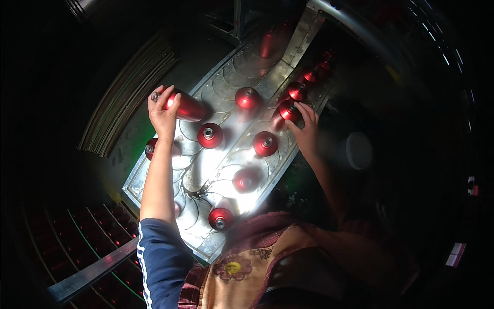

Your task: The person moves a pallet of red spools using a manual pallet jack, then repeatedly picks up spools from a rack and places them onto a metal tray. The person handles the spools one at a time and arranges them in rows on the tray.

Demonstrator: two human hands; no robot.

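Note:
My left hand (163, 112) grips a shiny red metal bottle (189, 108) near its narrow silver neck. This bottle is tipped on its side, its base pointing right, over the left edge of the metal conveyor (231, 72). At the conveyor's right side, the fingers of my right hand (307, 123) close round the top of another red bottle (284, 114), which stands upright. Between my hands more red bottles stand apart: one (247, 98) farther off, one (210, 135) nearer my left hand, and one (265, 143) nearer my right.
Close to my body stand a red bottle (221, 219) and another blurred by glare (246, 180). A row of red bottles (297, 91) runs back along a metal divider (303, 33). Stacked sheets (128, 98) lie at left; racked red bottles (62, 247) fill the lower left beside a metal bar (98, 269).

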